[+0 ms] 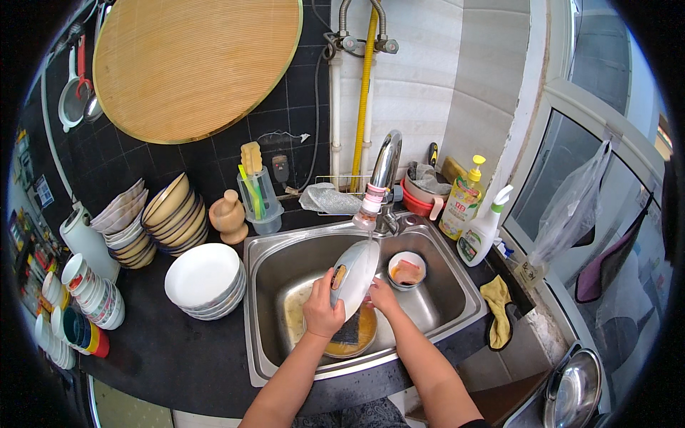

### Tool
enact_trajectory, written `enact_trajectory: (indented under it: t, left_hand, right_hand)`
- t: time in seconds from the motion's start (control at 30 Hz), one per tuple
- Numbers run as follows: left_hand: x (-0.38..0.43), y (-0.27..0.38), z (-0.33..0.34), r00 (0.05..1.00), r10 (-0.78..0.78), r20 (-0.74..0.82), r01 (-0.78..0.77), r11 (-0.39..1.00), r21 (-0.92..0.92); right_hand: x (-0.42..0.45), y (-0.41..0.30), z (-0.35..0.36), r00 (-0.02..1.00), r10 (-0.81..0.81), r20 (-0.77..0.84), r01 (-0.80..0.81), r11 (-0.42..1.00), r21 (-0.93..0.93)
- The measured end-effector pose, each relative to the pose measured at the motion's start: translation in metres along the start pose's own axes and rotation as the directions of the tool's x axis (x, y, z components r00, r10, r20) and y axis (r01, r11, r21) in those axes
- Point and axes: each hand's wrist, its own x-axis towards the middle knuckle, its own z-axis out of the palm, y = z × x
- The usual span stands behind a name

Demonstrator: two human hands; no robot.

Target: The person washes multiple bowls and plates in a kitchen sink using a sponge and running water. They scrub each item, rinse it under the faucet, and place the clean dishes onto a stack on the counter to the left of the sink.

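Observation:
My left hand (324, 310) grips a white dish (357, 275) by its left side, over the stainless steel sink (257, 342). The dish is tipped steeply on edge, with its upper rim below the chrome faucet (386, 160), where a thin stream of water falls. At the dish's lower right edge is my right hand (384, 297); its fingertips are partly hidden, so its grip is unclear. Below both hands, a bowl of yellowish liquid (359, 345) stands in the sink with a dark scrubbing pad (347, 330) in it. Right of the faucet stream sits a small bowl (393, 258) containing a pinkish item.
White bowls (206, 278) are stacked left of the sink, with patterned bowls (176, 214) behind. A wooden mortar (227, 216) and plastic utensil holder (259, 195) stand near the wall. Right are a yellow soap bottle (463, 200), a spray bottle (483, 230) and a yellow cloth (497, 313).

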Motion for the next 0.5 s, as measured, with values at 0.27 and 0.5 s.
enact_trajectory:
  t: [0.27, 0.5]
  left_hand:
    - [-0.007, -0.013, 0.013, 0.916, -0.396, -0.061, 0.356, 0.875, -0.328]
    - [-0.034, -0.071, 0.041, 0.574, -0.8, 0.174, 0.69, 0.358, -0.629]
  right_hand:
    - [-0.027, -0.012, 0.004, 0.96, -0.227, -0.163, 0.163, 0.929, -0.333]
    - [-0.049, -0.03, 0.007, 0.892, -0.357, 0.277, 0.413, 0.395, -0.821]
